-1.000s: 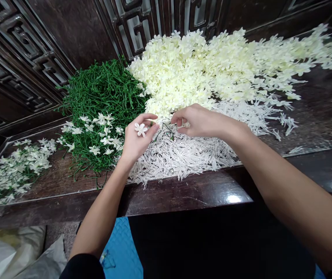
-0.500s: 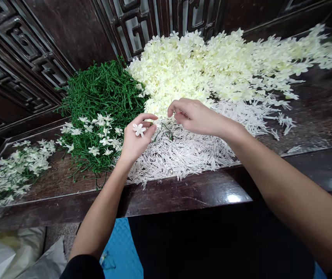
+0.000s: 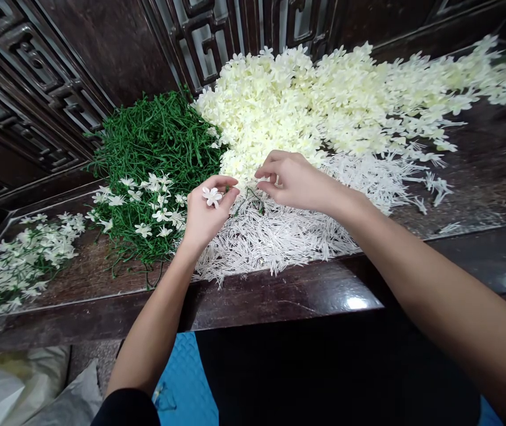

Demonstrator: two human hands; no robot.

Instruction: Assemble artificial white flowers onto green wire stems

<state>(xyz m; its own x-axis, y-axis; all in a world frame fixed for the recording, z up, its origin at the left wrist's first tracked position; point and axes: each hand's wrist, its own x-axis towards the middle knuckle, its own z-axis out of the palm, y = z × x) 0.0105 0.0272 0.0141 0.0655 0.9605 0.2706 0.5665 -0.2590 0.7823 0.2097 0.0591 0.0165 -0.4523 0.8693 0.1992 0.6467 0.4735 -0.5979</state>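
My left hand (image 3: 206, 213) is closed in a pinch on an artificial flower (image 3: 211, 197), its white petals resting over the base of the thumb. A bit of green stem shows between those fingertips. Facing it, my right hand (image 3: 299, 180) has its fingers curled and thumb near the index finger. Whatever it pinches is too small to make out. Below and between the hands, a loose green stem (image 3: 253, 204) lies on a heap of thin white stamens (image 3: 275, 236). Right behind the hands rises a big pile of cream petals (image 3: 275, 106).
Left of my hands is a mound of green plastic stems (image 3: 155, 136), with several finished white flowers (image 3: 162, 216) on its front. More white flowers (image 3: 26, 254) lie far left on the dark wooden bench (image 3: 288, 296). Carved wooden panels (image 3: 106, 47) stand behind.
My right hand has lowered slightly, its thumb and fingers drawing into a pinch. My left hand stays nearly still, with the flower in it.
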